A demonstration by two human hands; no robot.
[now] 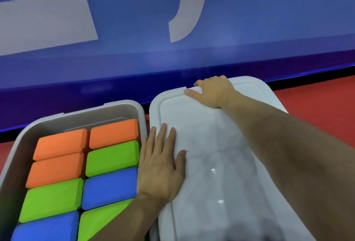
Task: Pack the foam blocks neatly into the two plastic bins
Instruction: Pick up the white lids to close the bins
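The left hand (161, 165) presses flat on the translucent white plastic lid (211, 163) covering the right bin; the right hand (213, 91) curls over its far edge. Uneven pressure could leave it unseated. Orange, green and blue foam blocks (80, 165) fill the open grey plastic bin (76, 113) at left.

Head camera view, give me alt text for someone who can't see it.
Two hands press a white lid onto the right bin: left hand flat, right hand gripping its far edge. The open left bin holds orange, green and blue foam blocks in neat rows.
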